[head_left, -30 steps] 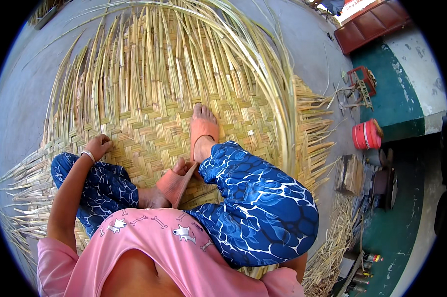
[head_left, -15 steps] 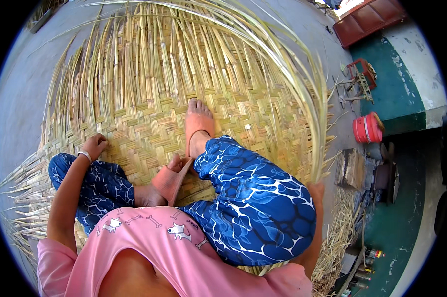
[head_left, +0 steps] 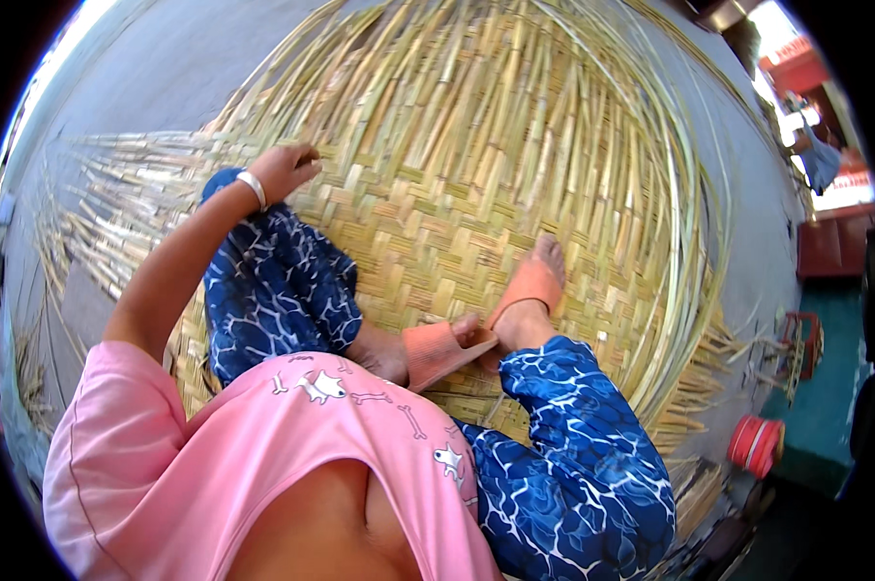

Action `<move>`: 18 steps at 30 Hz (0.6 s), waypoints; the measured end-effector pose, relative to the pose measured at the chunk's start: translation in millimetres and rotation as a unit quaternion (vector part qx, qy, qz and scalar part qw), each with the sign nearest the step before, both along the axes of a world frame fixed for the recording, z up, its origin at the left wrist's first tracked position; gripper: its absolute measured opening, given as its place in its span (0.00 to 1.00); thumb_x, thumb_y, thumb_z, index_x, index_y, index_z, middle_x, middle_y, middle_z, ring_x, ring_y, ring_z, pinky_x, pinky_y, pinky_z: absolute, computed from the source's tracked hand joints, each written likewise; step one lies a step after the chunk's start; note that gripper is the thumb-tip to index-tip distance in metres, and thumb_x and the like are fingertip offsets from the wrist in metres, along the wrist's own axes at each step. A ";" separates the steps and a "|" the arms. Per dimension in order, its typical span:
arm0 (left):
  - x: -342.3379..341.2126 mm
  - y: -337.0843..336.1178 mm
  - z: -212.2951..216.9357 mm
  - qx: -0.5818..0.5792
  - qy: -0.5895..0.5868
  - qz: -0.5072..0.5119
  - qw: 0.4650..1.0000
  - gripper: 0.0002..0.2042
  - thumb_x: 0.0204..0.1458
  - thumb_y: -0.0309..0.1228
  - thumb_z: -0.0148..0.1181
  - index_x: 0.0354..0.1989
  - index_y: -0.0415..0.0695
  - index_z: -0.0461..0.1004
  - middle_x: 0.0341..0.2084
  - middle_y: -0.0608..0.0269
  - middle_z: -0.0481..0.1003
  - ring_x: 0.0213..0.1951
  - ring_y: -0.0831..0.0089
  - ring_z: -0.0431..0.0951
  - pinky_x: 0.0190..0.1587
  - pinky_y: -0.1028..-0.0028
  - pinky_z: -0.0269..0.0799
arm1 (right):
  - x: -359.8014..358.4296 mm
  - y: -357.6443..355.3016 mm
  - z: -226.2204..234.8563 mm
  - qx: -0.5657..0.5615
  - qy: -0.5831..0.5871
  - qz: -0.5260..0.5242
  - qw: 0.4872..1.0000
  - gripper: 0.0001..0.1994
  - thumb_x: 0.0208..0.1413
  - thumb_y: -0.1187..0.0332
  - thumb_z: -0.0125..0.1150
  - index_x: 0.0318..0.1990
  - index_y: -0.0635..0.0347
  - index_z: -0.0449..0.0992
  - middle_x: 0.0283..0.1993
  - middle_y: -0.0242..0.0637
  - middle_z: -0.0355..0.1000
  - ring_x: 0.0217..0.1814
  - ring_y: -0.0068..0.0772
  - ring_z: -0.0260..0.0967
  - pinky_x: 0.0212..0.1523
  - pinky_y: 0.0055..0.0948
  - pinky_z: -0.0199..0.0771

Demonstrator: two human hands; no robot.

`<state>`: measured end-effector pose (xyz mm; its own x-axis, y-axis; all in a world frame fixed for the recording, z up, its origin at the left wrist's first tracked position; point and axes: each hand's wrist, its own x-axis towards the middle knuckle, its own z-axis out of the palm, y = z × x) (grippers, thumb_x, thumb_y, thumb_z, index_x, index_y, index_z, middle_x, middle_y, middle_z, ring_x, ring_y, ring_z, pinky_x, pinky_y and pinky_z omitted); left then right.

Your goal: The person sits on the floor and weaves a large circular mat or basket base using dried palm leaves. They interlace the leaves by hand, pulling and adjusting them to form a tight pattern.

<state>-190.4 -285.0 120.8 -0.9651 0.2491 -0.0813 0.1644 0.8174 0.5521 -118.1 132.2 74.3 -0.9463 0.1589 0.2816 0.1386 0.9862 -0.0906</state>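
In the head view, the left hand point(head_left: 285, 169), with fingers curled, pressed on the woven bamboo mat point(head_left: 437, 223) beside the left knee, gripping nothing that could be made out. The right hand was out of sight. The mat lay under the orange slippers point(head_left: 525, 286).

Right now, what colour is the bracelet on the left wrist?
Silver-white, a plain band; the bracelet shows best in the head view, just behind the left hand resting on the woven mat.

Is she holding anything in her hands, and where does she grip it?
The left hand rests on the woven mat, fingers on its strips; a grip cannot be told. The right hand is out of view.
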 end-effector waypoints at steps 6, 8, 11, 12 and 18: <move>21.6 -129.8 -16.3 -0.010 0.038 0.244 0.969 0.18 0.52 0.41 0.53 0.39 0.37 0.74 0.35 0.47 0.76 0.40 0.54 0.75 0.44 0.64 0.69 | 6.7 -19.0 22.8 -0.081 -0.077 -0.038 0.993 0.18 0.54 0.70 0.45 0.52 0.68 0.60 0.56 0.55 0.61 0.60 0.52 0.58 0.58 0.39 0.60; 45.7 -163.2 -42.6 -0.007 0.031 0.351 0.936 0.19 0.52 0.42 0.53 0.39 0.37 0.73 0.36 0.47 0.75 0.42 0.53 0.74 0.47 0.64 0.68 | 13.5 -21.2 19.8 0.035 -0.067 -0.007 0.997 0.27 0.50 0.66 0.53 0.55 0.72 0.56 0.59 0.58 0.57 0.63 0.52 0.54 0.62 0.37 0.56; 145.6 -197.0 -80.6 -0.200 0.123 0.340 0.911 0.22 0.50 0.44 0.55 0.48 0.40 0.68 0.49 0.47 0.67 0.52 0.52 0.66 0.54 0.62 0.62 | -2.4 84.1 125.7 -0.021 -0.205 0.045 0.978 0.27 0.49 0.66 0.57 0.56 0.69 0.60 0.58 0.55 0.60 0.62 0.51 0.56 0.62 0.37 0.55; 158.1 -186.2 -85.4 -0.226 0.105 0.353 0.902 0.23 0.51 0.43 0.55 0.51 0.41 0.66 0.54 0.48 0.64 0.57 0.52 0.62 0.57 0.62 0.58 | -2.7 107.0 171.3 -0.023 -0.222 0.066 0.973 0.27 0.49 0.66 0.58 0.56 0.68 0.61 0.57 0.55 0.61 0.61 0.51 0.57 0.62 0.38 0.54; 240.0 -186.5 -113.1 -0.254 0.061 0.442 0.858 0.29 0.52 0.46 0.52 0.58 0.42 0.58 0.60 0.50 0.57 0.62 0.54 0.54 0.62 0.60 0.47 | -87.4 -40.7 227.1 0.126 -0.277 0.382 0.873 0.25 0.46 0.66 0.61 0.53 0.64 0.66 0.53 0.49 0.66 0.57 0.50 0.60 0.58 0.40 0.59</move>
